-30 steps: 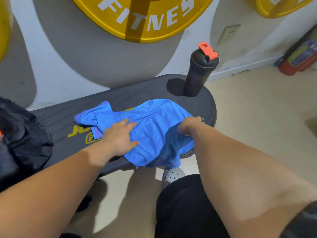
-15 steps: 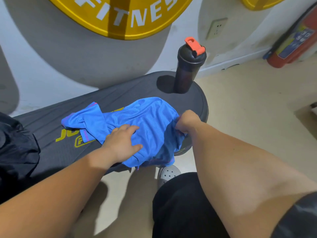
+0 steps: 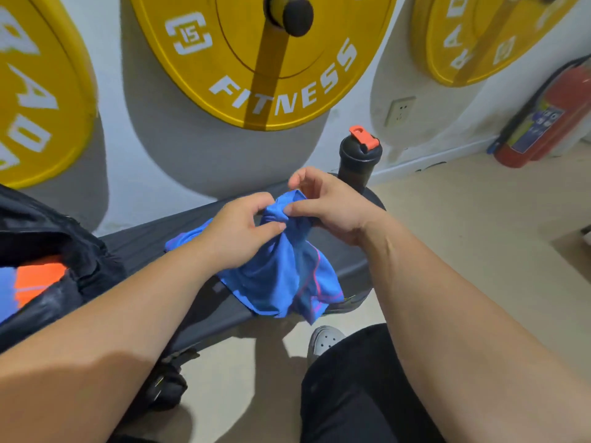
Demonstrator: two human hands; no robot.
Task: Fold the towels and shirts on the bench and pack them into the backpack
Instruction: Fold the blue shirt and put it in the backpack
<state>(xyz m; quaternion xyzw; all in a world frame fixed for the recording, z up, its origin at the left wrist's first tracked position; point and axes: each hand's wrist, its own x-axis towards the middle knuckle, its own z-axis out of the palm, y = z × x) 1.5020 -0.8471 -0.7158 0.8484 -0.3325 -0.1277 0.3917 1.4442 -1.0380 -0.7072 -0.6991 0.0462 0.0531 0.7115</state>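
Note:
A blue shirt (image 3: 281,276) with pink stitching hangs bunched above the black bench (image 3: 153,247), its lower part draped over the bench's front edge. My left hand (image 3: 238,228) pinches the top of the cloth between thumb and fingers. My right hand (image 3: 329,206) pinches the same bunched top from the right, its other fingers curled above. The black backpack (image 3: 60,247) lies open at the left end of the bench, with orange and blue cloth (image 3: 35,279) showing inside.
A black shaker bottle (image 3: 356,161) with an orange cap stands at the bench's right end, just behind my right hand. Yellow weight plates (image 3: 256,59) hang on the wall. A red fire extinguisher (image 3: 543,123) leans at the far right. My shoe (image 3: 324,340) is below the bench.
Both hands have lifted the shirt off the bench and gathered it at the top; earlier the left hand pressed it flat and the right gripped its right edge.

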